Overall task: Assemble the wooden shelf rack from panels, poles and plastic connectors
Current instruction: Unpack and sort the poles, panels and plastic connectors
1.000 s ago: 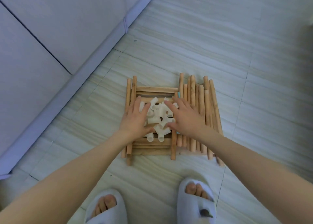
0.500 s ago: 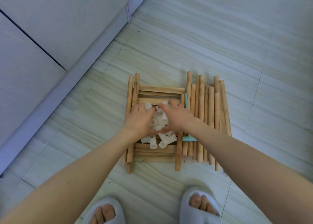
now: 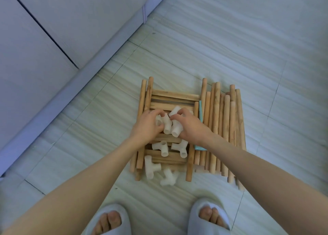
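Both hands meet at the centre of the frame over a heap of white plastic connectors. The left hand [image 3: 148, 126] has its fingers curled round one connector at the heap's left edge, grasping it. The right hand [image 3: 190, 126] curls over the right side of the same cluster [image 3: 168, 125], fingers and thumb clasped on the white pieces there; the two grips nearly touch, with a few connectors showing between them.

Just below the hands, two more T-shaped connectors [image 3: 162, 146] lie loose on the wooden slats. Lower still, at the near edge of the stack, another connector [image 3: 150, 167] sits partly over the slats, and one [image 3: 168, 178] lies on the floor; this last is blurred.

All of these rest on a slatted wooden panel [image 3: 174, 96] lying flat on the floor, its side rails running up and down the frame. Touching its right side is a bundle of wooden poles [image 3: 224, 128], laid side by side. A thin teal item [image 3: 200, 112] shows between the panel and the poles; what it is cannot be told.

The floor [image 3: 230, 48] is pale striped tile. A white wall [image 3: 53, 21] with a skirting board crosses the upper left. At the bottom of the frame are two feet in pale slippers [image 3: 209, 217].
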A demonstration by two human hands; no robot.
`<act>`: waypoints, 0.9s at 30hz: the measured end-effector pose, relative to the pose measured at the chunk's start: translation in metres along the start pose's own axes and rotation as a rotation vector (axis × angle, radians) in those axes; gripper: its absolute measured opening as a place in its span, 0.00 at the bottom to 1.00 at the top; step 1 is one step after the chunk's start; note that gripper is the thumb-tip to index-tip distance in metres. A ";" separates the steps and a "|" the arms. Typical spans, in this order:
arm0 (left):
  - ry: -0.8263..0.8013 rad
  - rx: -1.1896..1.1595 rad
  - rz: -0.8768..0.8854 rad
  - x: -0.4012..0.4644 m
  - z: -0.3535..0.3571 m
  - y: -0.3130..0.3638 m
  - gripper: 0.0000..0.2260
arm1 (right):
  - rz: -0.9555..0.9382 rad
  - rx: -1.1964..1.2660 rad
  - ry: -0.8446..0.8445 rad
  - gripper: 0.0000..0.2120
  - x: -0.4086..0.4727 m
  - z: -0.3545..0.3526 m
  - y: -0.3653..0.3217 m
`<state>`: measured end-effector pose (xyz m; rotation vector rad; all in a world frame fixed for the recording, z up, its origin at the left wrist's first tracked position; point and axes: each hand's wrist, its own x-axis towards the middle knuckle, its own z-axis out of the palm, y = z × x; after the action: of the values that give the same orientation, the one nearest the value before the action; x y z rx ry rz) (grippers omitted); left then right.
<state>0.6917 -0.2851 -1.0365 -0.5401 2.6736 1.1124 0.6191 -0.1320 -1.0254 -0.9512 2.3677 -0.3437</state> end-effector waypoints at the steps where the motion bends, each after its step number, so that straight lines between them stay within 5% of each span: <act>1: 0.015 -0.119 -0.023 0.000 -0.004 0.001 0.10 | 0.013 0.048 0.009 0.25 0.001 -0.003 -0.003; 6: 0.122 -0.594 -0.146 -0.004 -0.040 -0.005 0.06 | 0.090 0.337 0.078 0.23 0.018 -0.022 -0.034; 10: 0.325 -0.801 -0.290 -0.014 -0.069 -0.039 0.05 | 0.209 0.771 -0.028 0.15 0.047 -0.023 -0.093; 16: 0.503 -1.098 -0.674 -0.026 -0.087 -0.096 0.04 | 0.513 1.300 -0.213 0.24 0.090 0.002 -0.158; 22: 0.383 -1.316 -0.617 -0.022 -0.114 -0.117 0.10 | 0.429 1.503 -0.290 0.25 0.099 0.012 -0.167; 25: 0.426 -1.444 -0.564 -0.020 -0.121 -0.112 0.07 | 0.446 1.477 -0.187 0.30 0.096 0.007 -0.158; 27: 0.416 -1.354 -0.542 -0.019 -0.119 -0.110 0.12 | 0.444 1.450 -0.134 0.25 0.088 0.001 -0.151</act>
<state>0.7487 -0.4375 -1.0183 -1.6519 1.3573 2.6184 0.6511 -0.3016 -0.9972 0.2319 1.4642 -1.4297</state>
